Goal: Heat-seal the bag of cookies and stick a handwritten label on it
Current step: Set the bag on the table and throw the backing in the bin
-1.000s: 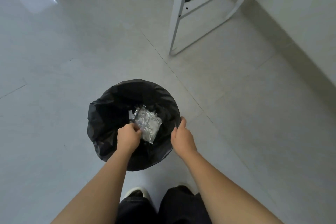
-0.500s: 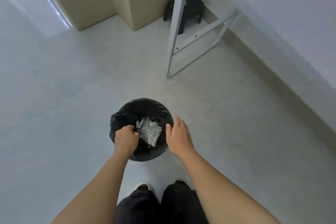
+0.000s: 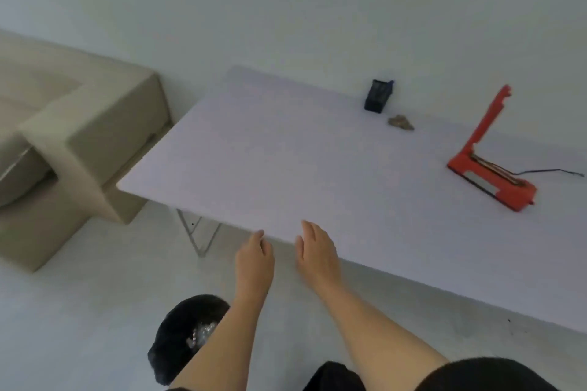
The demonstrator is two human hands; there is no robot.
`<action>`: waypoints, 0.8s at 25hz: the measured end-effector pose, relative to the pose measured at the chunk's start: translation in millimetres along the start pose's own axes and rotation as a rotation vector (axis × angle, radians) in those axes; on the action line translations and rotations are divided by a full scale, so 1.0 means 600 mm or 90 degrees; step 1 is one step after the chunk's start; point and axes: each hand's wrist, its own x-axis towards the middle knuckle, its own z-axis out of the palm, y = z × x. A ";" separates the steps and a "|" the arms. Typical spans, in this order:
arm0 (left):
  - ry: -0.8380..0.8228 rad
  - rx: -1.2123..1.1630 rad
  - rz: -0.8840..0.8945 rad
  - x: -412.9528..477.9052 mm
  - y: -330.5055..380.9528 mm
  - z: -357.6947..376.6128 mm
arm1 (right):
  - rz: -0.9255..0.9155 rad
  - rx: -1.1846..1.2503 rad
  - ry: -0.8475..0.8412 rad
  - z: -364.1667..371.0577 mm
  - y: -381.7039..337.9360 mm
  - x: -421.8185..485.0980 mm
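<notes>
A red heat sealer point(image 3: 490, 174) lies on the right of the white table point(image 3: 286, 162) with its lever arm raised and a black cord trailing right. A small brownish lump point(image 3: 401, 122), perhaps cookies, sits near the table's back, beside a black mesh pen holder point(image 3: 377, 95). My left hand point(image 3: 254, 259) and my right hand point(image 3: 316, 251) hover at the table's near edge, both empty with fingers loosely apart. No bag or label shows on the table.
A black-lined trash bin point(image 3: 182, 338) with shiny foil wrappers inside stands on the floor under my left forearm. A beige sofa point(image 3: 76, 149) fills the left side. A white table leg point(image 3: 198, 236) shows below the table's corner.
My view has swung up from the bin to the table. Both hands have lifted away from the bin's rim to the table edge; the foil wrapper stays in the bin.
</notes>
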 end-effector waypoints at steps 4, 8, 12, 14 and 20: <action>-0.127 0.058 0.164 -0.002 0.170 0.094 | 0.194 -0.025 0.160 -0.138 0.157 -0.011; -0.235 0.099 0.284 -0.007 0.299 0.211 | 0.319 -0.033 0.254 -0.249 0.319 -0.021; -0.288 0.099 0.335 0.008 0.426 0.360 | 0.405 -0.011 0.293 -0.330 0.499 0.009; -0.286 0.098 0.330 0.032 0.478 0.433 | 0.429 -0.011 0.299 -0.362 0.582 0.038; -0.271 0.119 0.242 0.122 0.620 0.626 | 0.463 0.012 0.279 -0.432 0.794 0.145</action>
